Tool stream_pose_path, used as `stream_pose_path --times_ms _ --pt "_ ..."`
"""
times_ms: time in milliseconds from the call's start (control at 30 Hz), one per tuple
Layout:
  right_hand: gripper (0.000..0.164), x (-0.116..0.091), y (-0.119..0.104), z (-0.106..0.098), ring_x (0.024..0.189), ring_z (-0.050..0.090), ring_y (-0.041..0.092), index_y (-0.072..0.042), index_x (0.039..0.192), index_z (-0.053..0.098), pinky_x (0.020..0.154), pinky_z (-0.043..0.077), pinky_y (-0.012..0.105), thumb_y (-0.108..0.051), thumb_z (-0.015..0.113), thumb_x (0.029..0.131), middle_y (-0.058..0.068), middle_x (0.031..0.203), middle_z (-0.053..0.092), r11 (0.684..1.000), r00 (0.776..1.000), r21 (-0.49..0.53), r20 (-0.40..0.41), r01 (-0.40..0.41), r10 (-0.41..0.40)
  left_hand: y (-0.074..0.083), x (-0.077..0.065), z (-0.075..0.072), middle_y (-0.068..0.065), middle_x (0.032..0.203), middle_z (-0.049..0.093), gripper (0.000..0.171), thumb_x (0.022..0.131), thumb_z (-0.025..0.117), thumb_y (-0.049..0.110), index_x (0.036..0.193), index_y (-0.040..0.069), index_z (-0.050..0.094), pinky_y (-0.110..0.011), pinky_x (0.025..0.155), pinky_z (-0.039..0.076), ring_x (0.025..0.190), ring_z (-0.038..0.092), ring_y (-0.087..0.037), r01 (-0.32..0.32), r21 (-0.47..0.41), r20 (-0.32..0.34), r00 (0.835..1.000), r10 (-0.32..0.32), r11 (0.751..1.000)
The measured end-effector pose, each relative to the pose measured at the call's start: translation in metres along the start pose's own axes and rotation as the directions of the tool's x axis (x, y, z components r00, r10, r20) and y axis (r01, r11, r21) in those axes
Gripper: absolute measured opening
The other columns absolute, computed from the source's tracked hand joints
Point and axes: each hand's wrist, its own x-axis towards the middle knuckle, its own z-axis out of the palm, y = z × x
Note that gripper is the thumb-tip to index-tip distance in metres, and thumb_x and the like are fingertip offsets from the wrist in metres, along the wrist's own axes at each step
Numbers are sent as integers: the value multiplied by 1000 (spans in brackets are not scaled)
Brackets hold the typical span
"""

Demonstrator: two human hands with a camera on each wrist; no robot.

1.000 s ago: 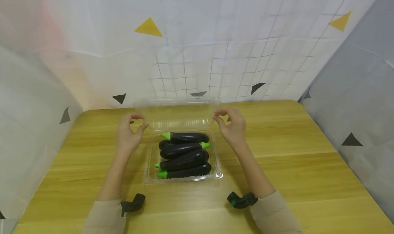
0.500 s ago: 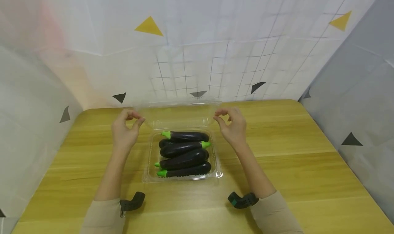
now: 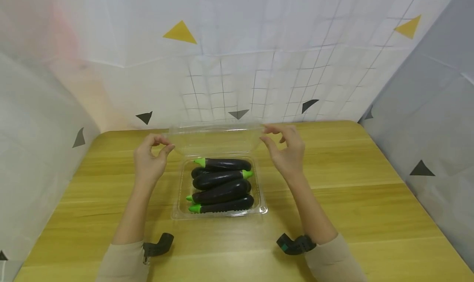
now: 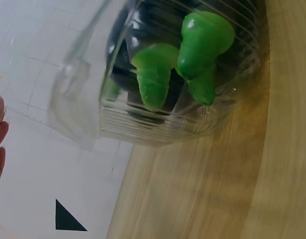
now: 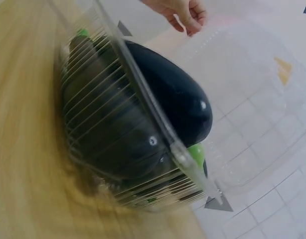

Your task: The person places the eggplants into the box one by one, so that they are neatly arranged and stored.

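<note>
A clear plastic clamshell container (image 3: pixel 175 212) stands on the table with its clear lid (image 3: pixel 218 142) raised at the back. Several dark purple eggplants (image 3: pixel 222 192) with green stems lie stacked in the base. My left hand (image 3: pixel 149 156) pinches the lid's left edge between thumb and fingers; its fingertips show at the border of the left wrist view beside that edge. At the lid's right edge, the thumb and index finger of my right hand (image 3: pixel 289 150) pinch the corner. My right hand is outside the right wrist view, where container and eggplants fill the middle.
The wooden table (image 3: pixel 370 199) reaches back to a pale sheet wall (image 3: pixel 237 80) marked with yellow and dark triangles. Side sheets (image 3: pixel 437 121) enclose it. A black camera mount (image 3: pixel 159 245) sits on the left wrist, another (image 3: pixel 294 244) on the right.
My left hand has shifted outward to the left and slightly back. My right hand has moved outward to the right. The lid's tilt has changed a little; the eggplants and base stay put.
</note>
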Motion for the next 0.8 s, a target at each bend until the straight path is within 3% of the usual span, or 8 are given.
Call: stream_pose_path --times_ms 367,500,633,800 --pt "20 2 -5 0 73 54 23 -2 85 71 61 37 23 8 80 71 10 78 69 1000 999 21 -47 19 -18 2 -3 -4 -10 91 66 19 80 76 -1 90 -1 61 -36 91 43 93 57 -13 67 -15 43 997 -67 998" --pt "20 -1 -5 -1 72 54 24 -2 82 70 61 37 23 9 81 70 10 76 69 1000 999 9 -43 30 -30 9 -4 -8 -6 95 63 23 81 76 1 97 -2 60 -35 93 42 96 55 -8 63 -62 35 998 -61 996" --pt "20 -2 -7 -4 72 54 24 -2 80 68 61 37 24 9 80 70 10 75 68 999 999 2 -25 40 -40 18 -5 -12 6 96 61 25 80 76 -1 100 -2 61 -31 92 42 97 54 -5 58 -103 10 998 -58 993" --pt "22 -5 -10 -10 71 54 23 -2 80 68 59 39 25 11 80 68 9 75 67 997 997 -4 11 81 -81 25 -8 -18 15 91 60 17 81 69 -12 94 -11 58 -25 91 41 93 57 -7 7 -245 -3 1000 -8 969"
